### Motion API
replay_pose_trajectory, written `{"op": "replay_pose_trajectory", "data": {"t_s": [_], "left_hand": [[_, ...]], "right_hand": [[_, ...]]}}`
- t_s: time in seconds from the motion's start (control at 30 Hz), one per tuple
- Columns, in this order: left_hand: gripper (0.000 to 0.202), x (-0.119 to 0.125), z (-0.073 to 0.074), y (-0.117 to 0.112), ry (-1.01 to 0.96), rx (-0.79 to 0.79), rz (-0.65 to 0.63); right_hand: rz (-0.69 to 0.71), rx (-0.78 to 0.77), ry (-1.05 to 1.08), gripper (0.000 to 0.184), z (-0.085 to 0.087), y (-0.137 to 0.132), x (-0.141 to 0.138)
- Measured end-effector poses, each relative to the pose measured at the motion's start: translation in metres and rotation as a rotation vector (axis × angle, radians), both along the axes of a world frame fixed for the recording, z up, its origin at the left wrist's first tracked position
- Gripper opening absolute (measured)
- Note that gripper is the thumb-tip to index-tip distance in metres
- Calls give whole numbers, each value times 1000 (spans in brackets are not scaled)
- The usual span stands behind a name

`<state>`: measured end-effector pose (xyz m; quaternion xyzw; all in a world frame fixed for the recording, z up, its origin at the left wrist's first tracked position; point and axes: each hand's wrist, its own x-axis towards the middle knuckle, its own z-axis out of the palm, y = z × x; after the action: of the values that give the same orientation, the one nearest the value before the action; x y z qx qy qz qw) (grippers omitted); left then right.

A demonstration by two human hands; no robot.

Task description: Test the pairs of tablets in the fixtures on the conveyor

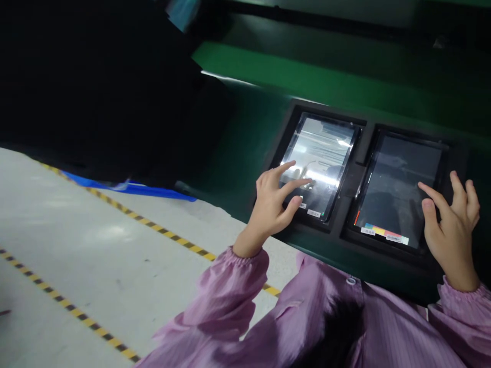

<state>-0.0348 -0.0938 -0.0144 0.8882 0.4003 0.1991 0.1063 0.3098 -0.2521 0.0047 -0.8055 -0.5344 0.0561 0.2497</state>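
Two tablets lie side by side in a black tray on a green surface. My left hand rests over the lower part of the left tablet, fingers apart, the index finger and thumb touching its lit screen. My right hand hovers at the right edge of the right tablet, fingers spread, the index finger reaching over its dark screen. That tablet carries coloured stickers along its near edge. Neither hand holds anything. Pink sleeves cover both arms.
The green conveyor-like surface runs off to the upper right. The grey floor at left carries yellow-black striped tape lines. A large dark mass fills the upper left, with a blue strip at its base.
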Motion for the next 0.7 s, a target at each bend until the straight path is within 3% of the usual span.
{"op": "replay_pose_trajectory", "data": {"t_s": [0.2, 0.4, 0.53, 0.7], "left_hand": [[47, 2, 7, 19, 50, -17, -52], [47, 30, 13, 62, 114, -50, -75], [50, 48, 11, 91, 91, -52, -33], [49, 49, 5, 101, 18, -79, -9]], "right_hand": [[-17, -15, -46, 58, -8, 1, 3], [-26, 31, -59, 67, -16, -1, 6], [-20, 88, -28, 65, -19, -2, 8], [5, 175, -26, 58, -22, -2, 9]]}}
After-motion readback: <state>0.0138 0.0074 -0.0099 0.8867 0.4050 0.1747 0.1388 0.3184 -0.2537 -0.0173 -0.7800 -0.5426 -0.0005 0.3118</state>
